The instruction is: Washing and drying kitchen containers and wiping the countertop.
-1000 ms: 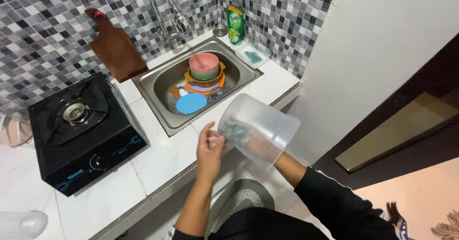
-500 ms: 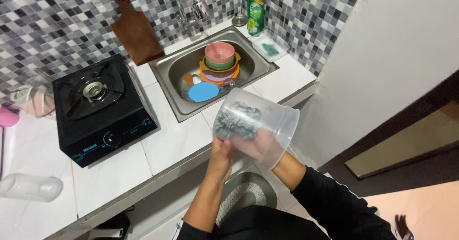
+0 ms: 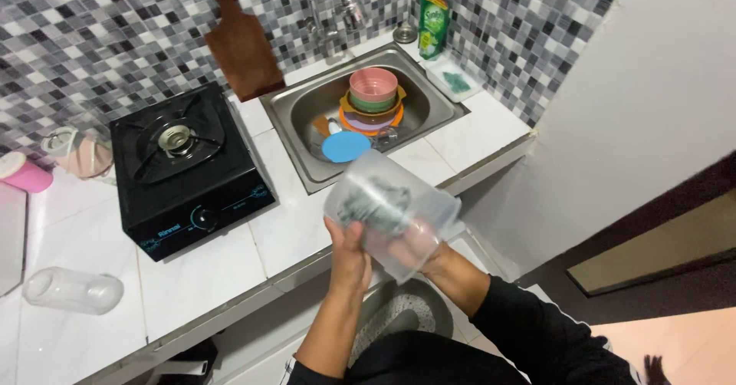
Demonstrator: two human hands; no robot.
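Note:
A clear, frosted plastic container (image 3: 379, 201) is tilted in front of me, above the counter's front edge. My left hand (image 3: 349, 258) grips it from outside at its lower left side. My right hand (image 3: 418, 239) is inside the container, seen dimly through the wall, closed on a grey-green scouring pad (image 3: 373, 205) pressed against the bottom. A black sleeve covers my right forearm.
A steel sink (image 3: 303, 113) holds stacked coloured bowls (image 3: 373, 92) and a blue lid (image 3: 346, 146). A black single-burner stove (image 3: 188, 166) stands left of it. A wooden cutting board (image 3: 244, 40) leans on the tiled wall. A green soap pouch (image 3: 434, 15) and a clear jar (image 3: 73, 291) sit on the counter.
The view has shifted so the counter slid right. The container tilted further and dropped lower. My left hand moved from open beside it to gripping its side; the pad moved inside.

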